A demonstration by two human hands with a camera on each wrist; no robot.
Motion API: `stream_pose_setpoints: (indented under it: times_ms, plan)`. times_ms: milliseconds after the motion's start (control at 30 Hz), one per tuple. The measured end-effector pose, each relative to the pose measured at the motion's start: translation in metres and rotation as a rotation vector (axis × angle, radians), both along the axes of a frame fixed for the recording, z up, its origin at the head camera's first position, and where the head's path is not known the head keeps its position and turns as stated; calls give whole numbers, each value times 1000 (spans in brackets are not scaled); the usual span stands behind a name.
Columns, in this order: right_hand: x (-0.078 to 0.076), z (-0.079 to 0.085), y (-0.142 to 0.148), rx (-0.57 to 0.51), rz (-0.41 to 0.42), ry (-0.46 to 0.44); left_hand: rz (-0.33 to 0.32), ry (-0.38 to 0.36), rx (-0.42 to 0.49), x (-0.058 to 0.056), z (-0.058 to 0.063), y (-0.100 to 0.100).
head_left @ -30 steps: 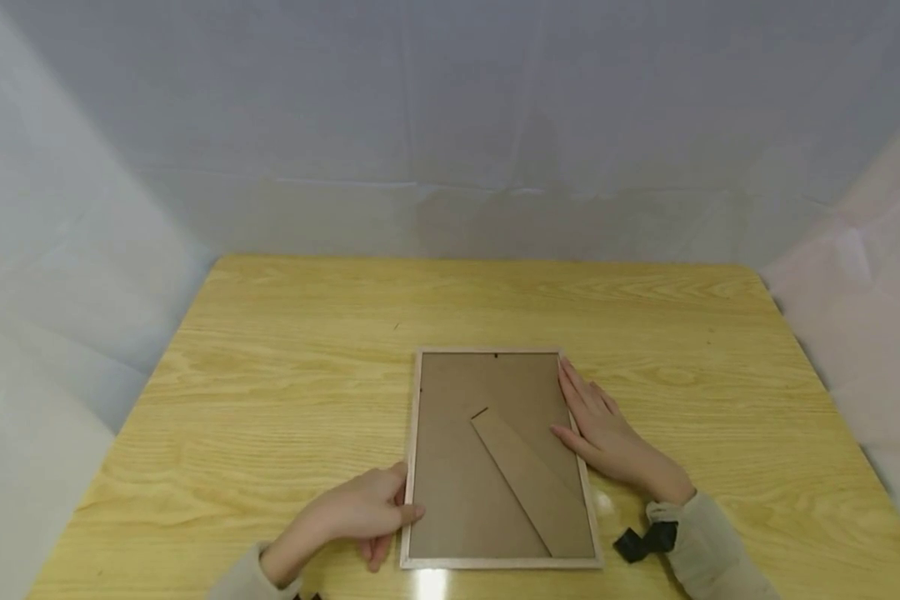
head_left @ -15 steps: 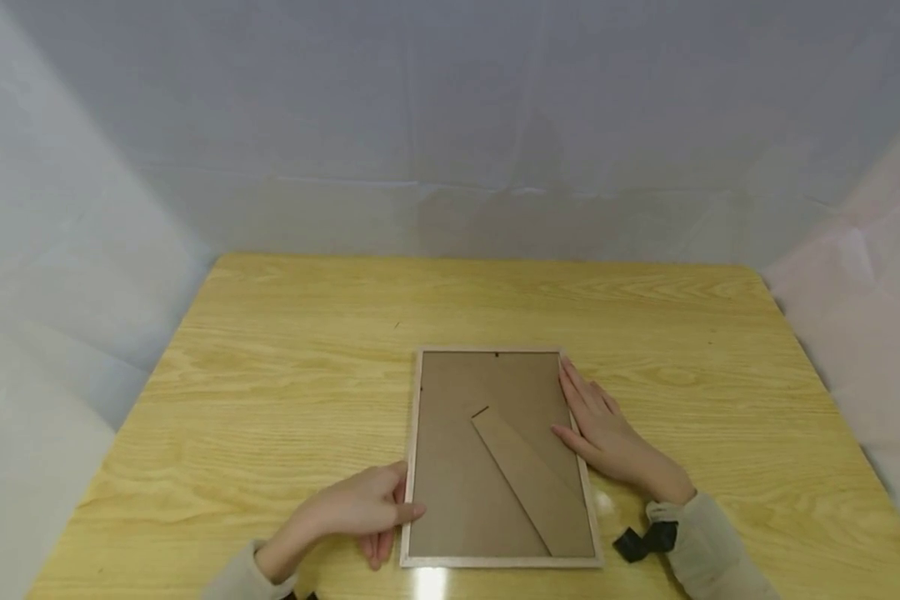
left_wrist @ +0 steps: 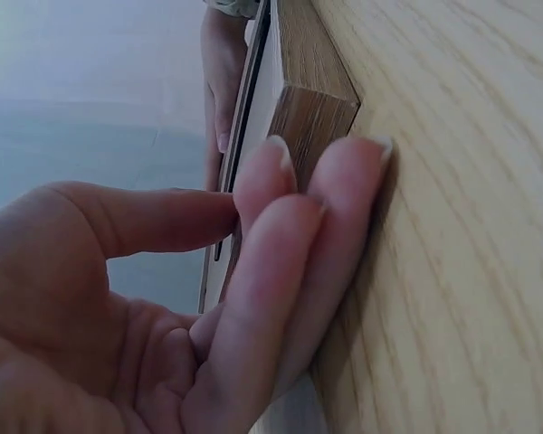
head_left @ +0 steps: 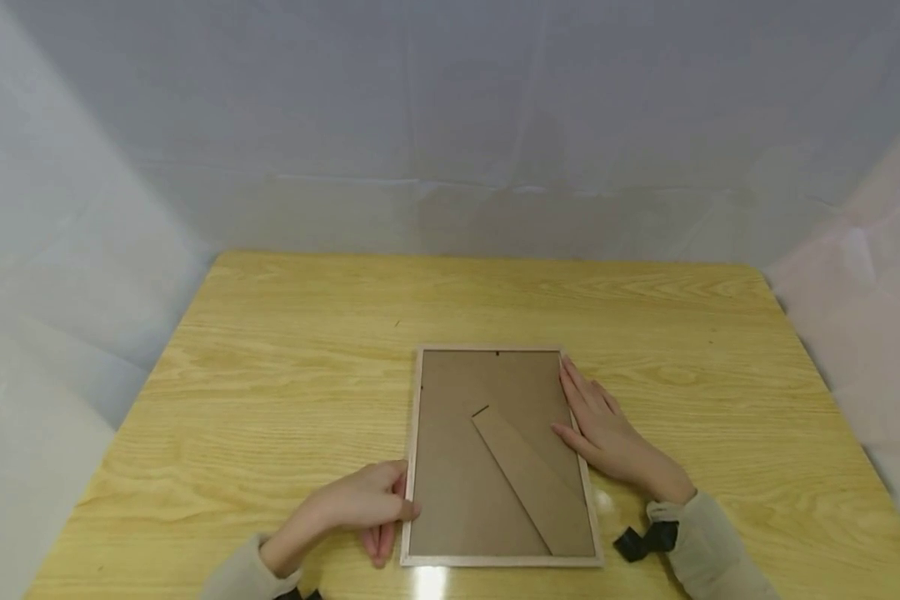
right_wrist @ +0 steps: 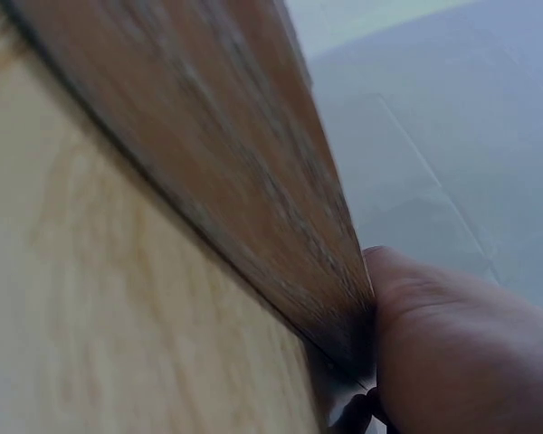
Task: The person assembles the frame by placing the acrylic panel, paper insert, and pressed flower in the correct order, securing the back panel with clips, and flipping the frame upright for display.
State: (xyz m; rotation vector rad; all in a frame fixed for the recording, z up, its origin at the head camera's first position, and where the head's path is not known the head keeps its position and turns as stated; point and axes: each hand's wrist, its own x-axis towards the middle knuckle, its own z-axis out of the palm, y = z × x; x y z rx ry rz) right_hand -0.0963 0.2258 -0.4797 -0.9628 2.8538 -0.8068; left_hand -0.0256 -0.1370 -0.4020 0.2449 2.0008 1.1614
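A picture frame (head_left: 450, 492) lies back side up on the wooden table, with a brown backing board and light wooden edges. Its stand (head_left: 528, 483) lies flat against the backing, running diagonally to the lower right. My left hand (head_left: 363, 498) grips the lower left edge, thumb on top and fingers against the side. In the left wrist view the thumb (left_wrist: 163, 220) meets the frame's upper edge, while fingertips touch its wooden side (left_wrist: 312, 117). My right hand (head_left: 607, 437) rests along the right edge, fingers straight and thumb over the backing. Its fingertips are hidden in the right wrist view.
The wooden table (head_left: 270, 358) extends around the frame to its far edge. Pale sheeting (head_left: 450, 125) hangs behind it and along both sides. A black strap piece (head_left: 647, 542) sits at the right sleeve cuff.
My left thumb has drawn back slightly toward the frame's left edge. The picture frame and my right hand stay practically where they were.
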Motion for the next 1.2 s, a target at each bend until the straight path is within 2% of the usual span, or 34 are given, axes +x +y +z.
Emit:
stream_pose_setpoints:
  times_ms: [167,333,433,500,600,700,767,833,900,1000,1200]
  plan:
    - [0,0,0,1,3,0,10,-6,1,2,0,1]
    - [-1,3,0,-6,17,-28,-18,-36,34,1,2,-5]
    - [-1,9,1,-23,32,-48,-48,-10,23,0,4,-9]
    - [0,14,2,-27,42,-47,-76,101,-38,0,6,-10]
    - [7,22,0,-25,56,-22,-83,347,-204,1,7,-9]
    - [22,31,-10,-15,74,-23,-76,593,-373,1,7,-8]
    - [32,37,-19,-16,94,-48,-96,696,-411,-1,5,-7]
    - [43,42,-29,-9,119,-66,-150,777,-409,-4,4,-8]
    - [52,45,-38,-10,149,-70,-210,804,-379,-7,4,-9]
    - [63,44,-50,4,183,-38,-273,784,-357,-10,3,-11]
    - [75,34,-64,32,187,32,-296,680,-393,-11,0,-10]
